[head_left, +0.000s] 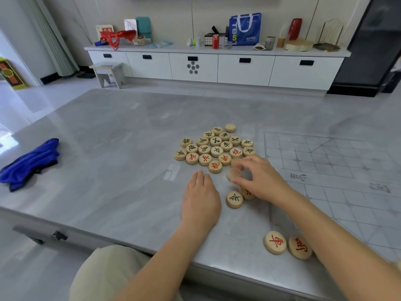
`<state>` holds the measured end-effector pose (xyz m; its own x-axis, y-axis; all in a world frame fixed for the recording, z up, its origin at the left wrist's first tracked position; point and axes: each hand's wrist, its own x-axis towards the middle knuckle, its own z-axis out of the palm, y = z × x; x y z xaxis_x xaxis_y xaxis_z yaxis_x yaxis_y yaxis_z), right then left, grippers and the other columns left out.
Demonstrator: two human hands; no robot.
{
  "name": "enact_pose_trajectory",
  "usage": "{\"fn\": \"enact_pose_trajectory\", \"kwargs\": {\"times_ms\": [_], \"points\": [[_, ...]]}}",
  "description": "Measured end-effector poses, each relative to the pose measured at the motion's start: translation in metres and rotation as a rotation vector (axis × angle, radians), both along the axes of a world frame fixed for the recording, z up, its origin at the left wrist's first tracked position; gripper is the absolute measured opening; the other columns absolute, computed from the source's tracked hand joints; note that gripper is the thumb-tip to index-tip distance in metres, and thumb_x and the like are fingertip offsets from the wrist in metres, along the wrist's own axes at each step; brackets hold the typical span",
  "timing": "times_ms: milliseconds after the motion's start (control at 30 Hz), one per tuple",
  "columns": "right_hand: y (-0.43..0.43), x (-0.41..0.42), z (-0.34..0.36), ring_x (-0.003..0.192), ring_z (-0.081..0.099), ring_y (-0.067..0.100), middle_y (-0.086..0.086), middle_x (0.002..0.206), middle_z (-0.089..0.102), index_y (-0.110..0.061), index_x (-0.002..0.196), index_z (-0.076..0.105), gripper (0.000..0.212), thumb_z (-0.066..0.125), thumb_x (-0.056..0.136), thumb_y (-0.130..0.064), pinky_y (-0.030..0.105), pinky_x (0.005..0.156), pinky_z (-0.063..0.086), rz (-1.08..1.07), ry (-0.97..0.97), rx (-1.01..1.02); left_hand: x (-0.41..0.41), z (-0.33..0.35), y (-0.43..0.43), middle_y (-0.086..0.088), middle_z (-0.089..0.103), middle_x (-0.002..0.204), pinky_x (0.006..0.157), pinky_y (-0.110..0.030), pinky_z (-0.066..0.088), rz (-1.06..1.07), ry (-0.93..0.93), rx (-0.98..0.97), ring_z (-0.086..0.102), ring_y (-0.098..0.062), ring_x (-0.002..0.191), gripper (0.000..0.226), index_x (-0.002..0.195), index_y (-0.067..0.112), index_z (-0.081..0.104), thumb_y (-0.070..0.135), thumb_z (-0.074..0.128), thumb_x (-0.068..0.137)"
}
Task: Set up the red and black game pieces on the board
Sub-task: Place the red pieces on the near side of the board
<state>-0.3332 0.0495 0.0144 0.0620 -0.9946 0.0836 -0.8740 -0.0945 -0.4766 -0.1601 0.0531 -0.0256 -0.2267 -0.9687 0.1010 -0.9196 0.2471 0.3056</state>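
A cluster of round wooden pieces with red and black characters lies on the grey table, left of the transparent board sheet. My right hand pinches a blank-faced piece at the cluster's near edge, tilted up off the table. My left hand rests flat on the table beside it, fingers straight. One black piece and another half-hidden piece lie under my right wrist. Two red pieces sit at the board's near left corner.
A crumpled blue cloth lies at the table's left. The table's near edge runs just in front of my lap. A white sideboard with clutter and a small stool stand beyond the table.
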Motion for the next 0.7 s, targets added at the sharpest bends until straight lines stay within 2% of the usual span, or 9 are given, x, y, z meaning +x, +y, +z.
{"fn": "enact_pose_trajectory", "kwargs": {"times_ms": [233,433,600,700], "points": [[-0.003,-0.006,-0.004,0.126,0.036,0.017,-0.005,0.135,0.043,-0.027,0.126,0.055,0.047,0.061,0.084,-0.049,0.033,0.101,0.035,-0.043,0.003,0.009,-0.001,-0.001,-0.001,-0.014,0.023,0.155,0.117,-0.035,0.011,0.011,0.005,-0.008,0.015,-0.026,0.145,0.051,0.145,0.004,0.027,0.029,0.024,0.101],[0.001,-0.017,-0.008,0.125,0.038,0.015,-0.005,0.133,0.044,-0.031,0.125,0.054,0.046,0.06,0.083,-0.051,0.033,0.1,0.036,-0.041,0.018,0.033,-0.001,-0.001,0.001,-0.014,0.023,0.155,0.117,-0.035,0.011,0.003,0.0,-0.01,0.015,-0.027,0.145,0.051,0.146,0.003,0.026,0.029,0.024,0.102],[0.002,-0.027,-0.009,0.122,0.042,0.014,-0.005,0.131,0.045,-0.026,0.128,0.053,0.05,0.06,0.084,-0.048,0.03,0.099,0.037,-0.078,0.002,0.036,-0.001,0.0,0.0,-0.015,0.024,0.154,0.118,-0.036,0.014,0.007,0.013,-0.002,0.016,-0.028,0.145,0.051,0.145,0.002,0.028,0.028,0.025,0.101],[0.0,-0.031,-0.01,0.121,0.043,0.013,-0.005,0.13,0.045,-0.028,0.127,0.053,0.044,0.059,0.086,-0.044,0.029,0.097,0.037,-0.091,0.004,0.031,-0.001,0.002,0.001,-0.014,0.023,0.155,0.118,-0.036,0.013,0.012,0.014,0.011,0.015,-0.027,0.145,0.051,0.146,0.003,0.026,0.029,0.024,0.102]]}}
